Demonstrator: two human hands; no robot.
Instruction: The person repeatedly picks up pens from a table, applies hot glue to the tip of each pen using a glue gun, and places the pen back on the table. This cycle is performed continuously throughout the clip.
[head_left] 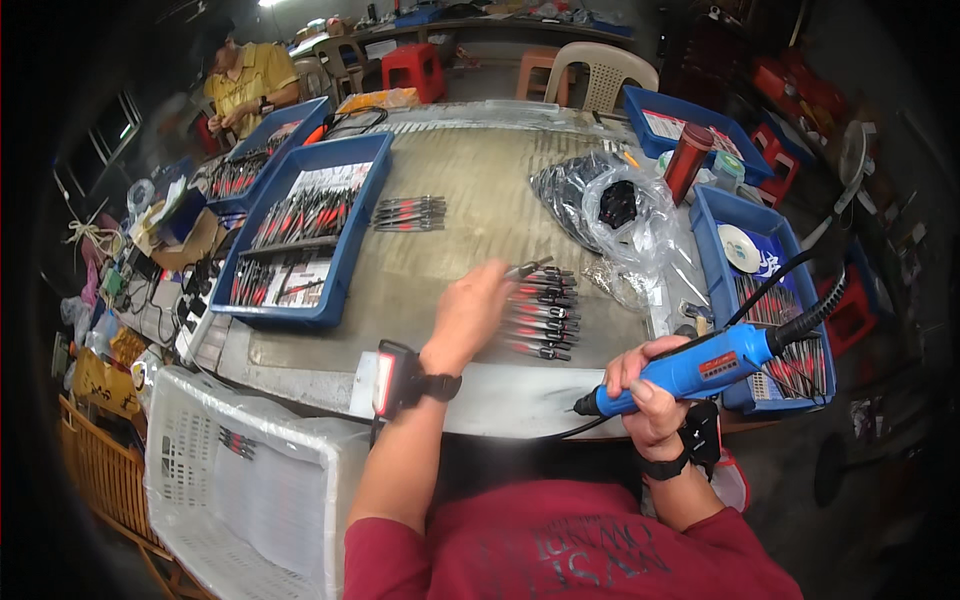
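Observation:
My right hand (642,385) grips a blue electric screwdriver (705,368) with a black cable, its tip pointing left over the table's near edge. My left hand (470,312) reaches forward over the table, blurred, fingers on a black-and-red tool (528,270) at the top of a row of similar small tools (542,315). A black device is strapped to my left wrist (398,378).
A blue tray (352,245) with more tools sits to the left, another blue tray (712,270) to the right. Clear plastic bags (610,210), a red cylinder (688,160), a second tool row (410,213), a white crate (240,480) lower left. Another person (248,85) sits far left.

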